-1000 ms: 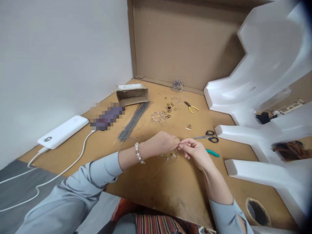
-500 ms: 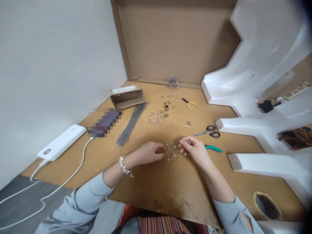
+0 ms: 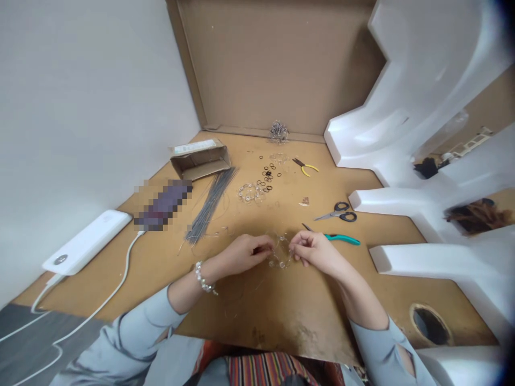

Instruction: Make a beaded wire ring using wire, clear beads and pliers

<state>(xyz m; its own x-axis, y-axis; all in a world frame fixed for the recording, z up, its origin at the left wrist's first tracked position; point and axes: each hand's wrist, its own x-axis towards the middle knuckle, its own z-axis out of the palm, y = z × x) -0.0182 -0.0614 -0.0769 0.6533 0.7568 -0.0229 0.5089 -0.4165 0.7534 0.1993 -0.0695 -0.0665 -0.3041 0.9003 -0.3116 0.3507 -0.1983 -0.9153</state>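
Note:
Between my two hands is a ring of thin wire with clear beads [image 3: 282,264], held just above the table. My left hand [image 3: 257,251] pinches its left side with fingers closed, a beaded bracelet [image 3: 204,277] around that wrist. At the ring's right side, my right hand [image 3: 309,249] has thumb and forefinger pressed together on it. Green-handled pliers [image 3: 341,238] lie just beyond my right hand, partly hidden by it. Further off, a similar beaded wire ring [image 3: 250,193] rests on the table.
A bundle of grey wires [image 3: 211,206] lies left of centre, before an open cardboard box [image 3: 201,161]. Black small rings [image 3: 267,174], yellow-handled pliers [image 3: 304,167] and scissors [image 3: 340,212] lie beyond. A white power bank [image 3: 88,241] with cables sits left; white foam [image 3: 414,260] edges the right.
My right hand has moved in toward the left and now pinches the ring's right side. More of the green-handled pliers shows. The whole view has shifted slightly.

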